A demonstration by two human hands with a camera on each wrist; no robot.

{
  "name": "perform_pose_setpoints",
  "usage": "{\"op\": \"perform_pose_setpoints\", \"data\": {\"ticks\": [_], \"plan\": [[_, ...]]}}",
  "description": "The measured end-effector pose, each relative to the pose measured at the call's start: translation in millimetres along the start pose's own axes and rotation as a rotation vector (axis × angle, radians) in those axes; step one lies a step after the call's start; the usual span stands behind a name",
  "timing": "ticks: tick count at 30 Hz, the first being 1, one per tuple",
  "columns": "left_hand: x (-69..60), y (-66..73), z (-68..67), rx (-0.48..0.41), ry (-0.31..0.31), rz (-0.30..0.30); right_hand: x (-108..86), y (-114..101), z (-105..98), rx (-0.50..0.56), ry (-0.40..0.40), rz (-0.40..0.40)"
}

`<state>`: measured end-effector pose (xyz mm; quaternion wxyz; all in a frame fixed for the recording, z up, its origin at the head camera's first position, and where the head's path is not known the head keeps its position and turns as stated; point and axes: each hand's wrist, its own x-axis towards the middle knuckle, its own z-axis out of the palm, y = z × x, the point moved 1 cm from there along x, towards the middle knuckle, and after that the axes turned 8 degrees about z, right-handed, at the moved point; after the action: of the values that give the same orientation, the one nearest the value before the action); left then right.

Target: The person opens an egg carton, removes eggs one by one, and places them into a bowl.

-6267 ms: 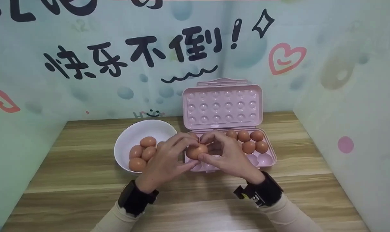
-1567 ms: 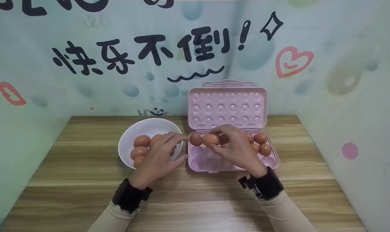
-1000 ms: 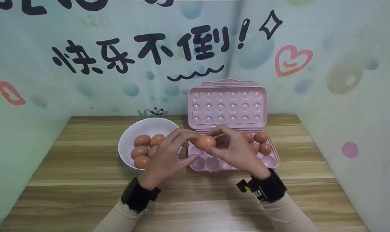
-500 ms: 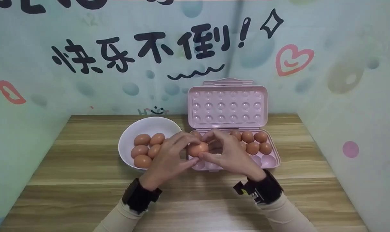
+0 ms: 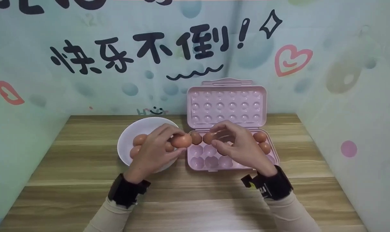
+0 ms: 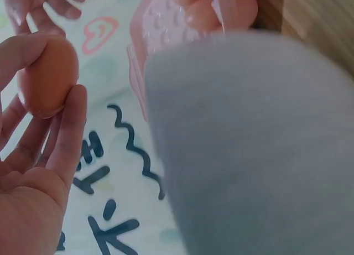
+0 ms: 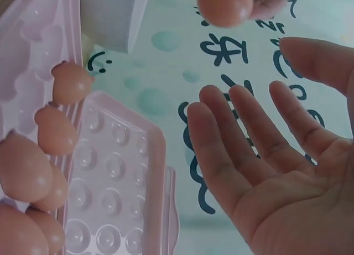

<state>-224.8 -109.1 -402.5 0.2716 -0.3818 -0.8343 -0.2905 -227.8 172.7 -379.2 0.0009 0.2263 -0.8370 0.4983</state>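
A brown egg (image 5: 182, 140) is pinched between the thumb and fingers of my left hand (image 5: 154, 149), held up at the right side of the white bowl. In the left wrist view the same egg (image 6: 51, 77) sits against the fingertips. My right hand (image 5: 243, 146) hovers above the pink egg carton (image 5: 227, 106), its fingers spread and loosely bent, with nothing in it. The right wrist view shows that palm (image 7: 293, 205) bare. Several eggs (image 5: 260, 137) fill cups in the carton's back rows; the hand hides some of them. Front-left cups (image 5: 211, 162) hold no eggs.
The white bowl (image 5: 124, 135) stands left of the carton with several brown eggs (image 5: 140, 140) inside, partly hidden by the left hand. The carton's lid stands upright at the back, near a printed cloth wall (image 5: 98, 93). Wooden tabletop (image 5: 195, 199) lies in front.
Both hands held the egg between them half a second ago. My right hand has let go and moved right; my left hand has carried the egg left, towards the bowl.
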Motion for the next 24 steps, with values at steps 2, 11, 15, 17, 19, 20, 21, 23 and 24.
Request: {"op": "perform_pose_setpoints", "data": {"ticks": [2, 11, 15, 17, 19, 20, 21, 23, 24], "plan": [[-0.1, -6.3, -7.9, 0.008, -0.007, -0.031, 0.3, 0, -4, 0.006, 0.016, 0.006], [9.0, -33.5, -34.7, 0.005, -0.14, -0.136, 1.2, 1, -18, 0.003, 0.053, 0.023], [19.3, -45.9, -37.8, -0.044, -0.25, -0.2, 0.8, 2, -21, -0.012, 0.063, 0.032], [24.0, -51.4, -36.0, -0.062, -0.315, -0.256, 0.6, 3, -22, -0.013, 0.06, 0.037], [26.3, -55.6, -32.5, -0.068, -0.376, -0.303, 0.3, 4, -21, -0.017, 0.059, 0.037], [26.8, -57.6, -30.5, -0.069, -0.404, -0.327, 0.3, 4, -21, -0.017, 0.055, 0.037], [27.1, -59.7, -28.6, -0.068, -0.431, -0.346, 0.4, 4, -21, -0.016, 0.051, 0.037], [27.0, -62.9, -25.7, -0.069, -0.471, -0.379, 0.9, 4, -21, -0.027, 0.053, 0.036], [27.0, -64.8, -24.5, -0.082, -0.48, -0.397, 1.1, 4, -21, -0.035, 0.056, 0.036]]}}
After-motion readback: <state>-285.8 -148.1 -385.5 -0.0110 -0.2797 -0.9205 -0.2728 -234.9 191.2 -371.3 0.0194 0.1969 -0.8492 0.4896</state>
